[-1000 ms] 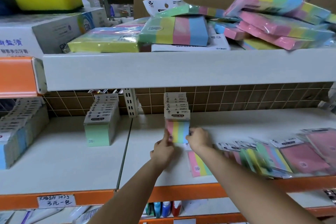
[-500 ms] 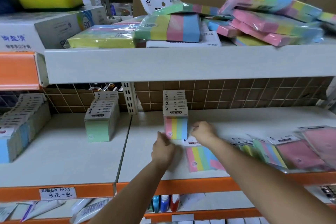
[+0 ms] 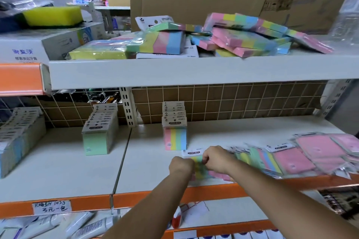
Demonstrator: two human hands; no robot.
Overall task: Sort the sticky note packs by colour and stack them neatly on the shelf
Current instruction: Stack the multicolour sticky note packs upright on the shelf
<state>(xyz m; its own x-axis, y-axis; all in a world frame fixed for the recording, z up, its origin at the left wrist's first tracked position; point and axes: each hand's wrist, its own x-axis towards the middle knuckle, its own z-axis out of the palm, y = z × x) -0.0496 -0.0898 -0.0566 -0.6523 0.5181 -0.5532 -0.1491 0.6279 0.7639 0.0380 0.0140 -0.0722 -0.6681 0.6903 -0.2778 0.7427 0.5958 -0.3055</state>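
Fingers of both hands curling onto one rainbow-striped pack (image 3: 198,167) lying flat at lower centre of the frame: left hand (image 3: 181,167) gripping its left edge, right hand (image 3: 217,158) pinching its right side under the white header card. Probably gathering it from both sides to lift it level. Just beyond, standing upright mid-frame, a matching rainbow row (image 3: 175,132), likely the destination. Further left, a green row (image 3: 100,132). Sprawling at right, loose pink and striped packs (image 3: 295,159), crowding the right forearm and possibly snagging. Overhanging above, the upper shelf (image 3: 194,72), limiting headroom, heaped with larger striped pads (image 3: 242,37).
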